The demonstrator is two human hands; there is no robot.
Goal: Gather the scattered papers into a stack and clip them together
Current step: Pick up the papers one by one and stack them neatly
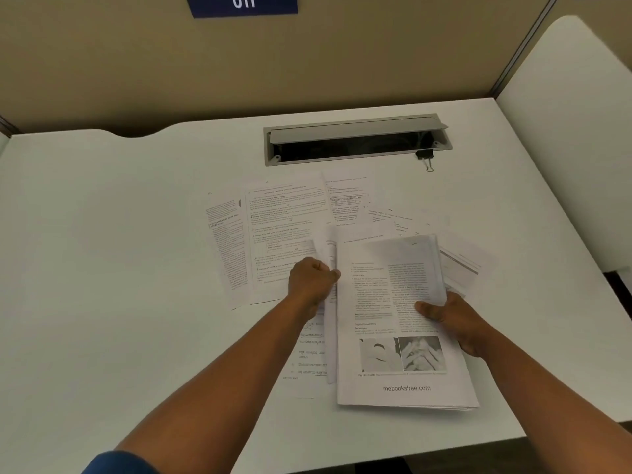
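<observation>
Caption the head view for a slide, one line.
Both hands gather printed sheets: right hand holds the stack, left hand pinches a sheet; binder clip waits nearby.

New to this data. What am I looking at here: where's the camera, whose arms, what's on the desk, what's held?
There is no robot: one wide-angle camera worn on a person's head looks down at their own bare arms. The white desk carries scattered printed sheets. The right hand holds a gathered stack of papers by its right edge, thumb on top. The left hand has its grip closed on a sheet at the stack's left edge. A black binder clip lies unused by the open cable slot at the back.
</observation>
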